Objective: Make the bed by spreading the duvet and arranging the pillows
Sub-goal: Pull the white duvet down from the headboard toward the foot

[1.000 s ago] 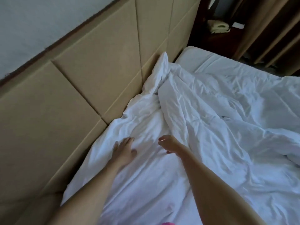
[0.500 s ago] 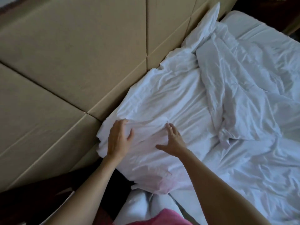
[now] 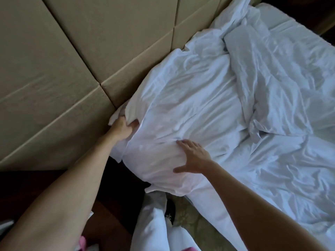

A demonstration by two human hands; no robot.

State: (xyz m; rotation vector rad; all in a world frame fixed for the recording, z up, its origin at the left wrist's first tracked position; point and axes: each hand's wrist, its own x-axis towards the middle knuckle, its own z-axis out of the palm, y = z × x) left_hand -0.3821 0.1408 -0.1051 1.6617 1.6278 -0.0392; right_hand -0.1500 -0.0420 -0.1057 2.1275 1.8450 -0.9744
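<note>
The left hand (image 3: 122, 126) grips the white pillow's (image 3: 181, 109) far left corner beside the headboard (image 3: 72, 60); the right hand (image 3: 193, 157) presses flat on its near end.

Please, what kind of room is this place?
Most likely a bedroom, perhaps a hotel room. A bed with a crumpled white duvet stands against a padded beige headboard, and the person's hands, left hand and right hand, handle a white pillow at its head.

bed (image 3: 282, 24): against tan headboard, running toward 1 o'clock
on it: rumpled white duvet (image 3: 262, 98), pillow (image 3: 181, 105) at 10 o'clock corner
</note>
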